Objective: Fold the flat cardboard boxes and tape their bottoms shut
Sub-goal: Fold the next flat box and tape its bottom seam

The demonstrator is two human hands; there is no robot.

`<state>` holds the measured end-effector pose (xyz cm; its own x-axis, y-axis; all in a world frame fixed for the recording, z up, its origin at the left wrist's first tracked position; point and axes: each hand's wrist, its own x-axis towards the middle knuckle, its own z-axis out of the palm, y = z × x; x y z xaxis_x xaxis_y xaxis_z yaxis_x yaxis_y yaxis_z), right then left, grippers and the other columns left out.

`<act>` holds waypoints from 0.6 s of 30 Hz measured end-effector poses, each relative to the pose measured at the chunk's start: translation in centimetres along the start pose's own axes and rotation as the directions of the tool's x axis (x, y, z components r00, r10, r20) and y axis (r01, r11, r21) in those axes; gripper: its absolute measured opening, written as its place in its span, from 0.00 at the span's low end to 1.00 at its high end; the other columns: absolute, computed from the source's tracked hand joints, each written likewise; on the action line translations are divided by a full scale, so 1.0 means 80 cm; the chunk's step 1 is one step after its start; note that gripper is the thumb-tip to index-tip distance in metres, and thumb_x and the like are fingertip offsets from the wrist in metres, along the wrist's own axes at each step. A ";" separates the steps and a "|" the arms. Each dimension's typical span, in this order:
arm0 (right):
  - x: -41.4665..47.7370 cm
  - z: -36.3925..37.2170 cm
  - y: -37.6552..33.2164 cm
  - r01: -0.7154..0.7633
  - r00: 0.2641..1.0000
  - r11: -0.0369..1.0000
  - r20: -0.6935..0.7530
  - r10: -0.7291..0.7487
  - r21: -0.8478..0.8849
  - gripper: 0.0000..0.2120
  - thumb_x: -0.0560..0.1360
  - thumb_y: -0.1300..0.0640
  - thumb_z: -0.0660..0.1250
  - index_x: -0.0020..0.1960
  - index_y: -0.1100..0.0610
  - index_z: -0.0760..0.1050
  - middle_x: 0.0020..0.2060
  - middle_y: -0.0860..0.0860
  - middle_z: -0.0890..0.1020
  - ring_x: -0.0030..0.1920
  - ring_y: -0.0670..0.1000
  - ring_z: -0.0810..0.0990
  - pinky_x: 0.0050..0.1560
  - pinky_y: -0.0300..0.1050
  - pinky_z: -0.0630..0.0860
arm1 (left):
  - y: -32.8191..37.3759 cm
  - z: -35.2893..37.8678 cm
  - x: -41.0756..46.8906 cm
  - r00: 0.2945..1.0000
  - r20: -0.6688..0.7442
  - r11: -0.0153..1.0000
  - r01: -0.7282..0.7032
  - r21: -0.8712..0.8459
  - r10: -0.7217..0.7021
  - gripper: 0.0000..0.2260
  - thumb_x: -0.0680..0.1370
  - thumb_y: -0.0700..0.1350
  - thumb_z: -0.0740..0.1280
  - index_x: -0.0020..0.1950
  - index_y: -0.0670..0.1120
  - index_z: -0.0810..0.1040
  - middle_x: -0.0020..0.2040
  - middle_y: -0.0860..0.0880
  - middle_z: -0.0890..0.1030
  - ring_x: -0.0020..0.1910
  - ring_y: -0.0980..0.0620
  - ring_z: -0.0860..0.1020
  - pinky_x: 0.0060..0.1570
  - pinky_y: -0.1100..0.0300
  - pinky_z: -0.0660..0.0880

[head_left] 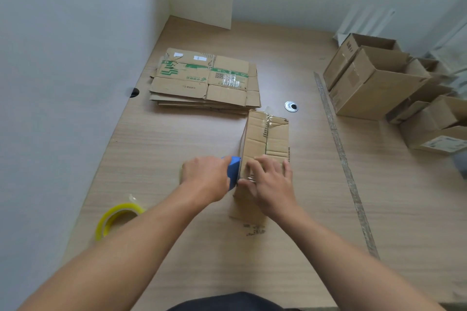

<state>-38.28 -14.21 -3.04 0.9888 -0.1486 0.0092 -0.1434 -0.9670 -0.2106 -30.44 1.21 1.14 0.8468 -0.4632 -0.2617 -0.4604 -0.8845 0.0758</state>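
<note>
Box is sitting bottom-up in the middle of the table, nearer than the flat pile. We are pressing our right hand flat on it, fingers spread. Our left hand is gripping a blue tool at its left edge. Pushing sideways too hard, we may be tipping it or wrinkling the tape.

Single view, head-worn, wide-angle.
Faces forward and steeply down onto table; close, tabletop filling most of frame.
</note>
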 end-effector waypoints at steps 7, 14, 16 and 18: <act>-0.016 0.003 0.012 0.151 0.950 0.966 -0.240 -0.201 -0.212 0.24 0.69 0.50 0.79 0.63 0.51 0.81 0.55 0.56 0.83 0.59 0.59 0.82 0.57 0.67 0.75 | -0.053 0.018 -0.010 0.996 -0.009 0.979 0.081 -0.185 -0.084 0.23 0.76 0.59 0.60 0.72 0.66 0.63 0.54 0.53 0.81 0.51 0.46 0.78 0.39 0.57 0.70; -0.016 -0.015 0.010 0.102 0.994 0.986 -0.030 -0.107 -0.129 0.24 0.73 0.41 0.70 0.67 0.48 0.75 0.66 0.56 0.74 0.66 0.58 0.74 0.67 0.64 0.66 | -0.071 0.010 -0.020 0.991 -0.029 0.960 0.116 -0.255 -0.127 0.25 0.77 0.61 0.60 0.74 0.68 0.61 0.55 0.54 0.81 0.51 0.48 0.78 0.42 0.56 0.74; -0.009 -0.021 0.005 0.094 0.995 0.988 0.031 -0.091 -0.124 0.23 0.76 0.42 0.67 0.69 0.46 0.71 0.69 0.53 0.70 0.69 0.56 0.69 0.70 0.61 0.60 | -0.073 0.006 -0.018 0.992 -0.026 0.959 0.114 -0.259 -0.125 0.25 0.77 0.61 0.60 0.74 0.68 0.61 0.55 0.54 0.81 0.51 0.48 0.77 0.42 0.56 0.73; -0.008 -0.022 0.006 0.104 0.993 0.988 0.072 -0.096 -0.116 0.26 0.73 0.48 0.65 0.71 0.46 0.66 0.68 0.52 0.68 0.69 0.56 0.67 0.70 0.59 0.59 | -0.076 0.003 -0.017 0.991 -0.030 0.956 0.114 -0.270 -0.127 0.25 0.77 0.61 0.60 0.75 0.68 0.61 0.55 0.54 0.81 0.50 0.49 0.77 0.42 0.56 0.74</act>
<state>-39.08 -14.93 -1.45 0.9984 -0.0398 -0.0407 -0.0435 -0.9947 -0.0933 -28.87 7.25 0.80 0.9061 -0.3486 -0.2399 -0.2716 -0.9138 0.3020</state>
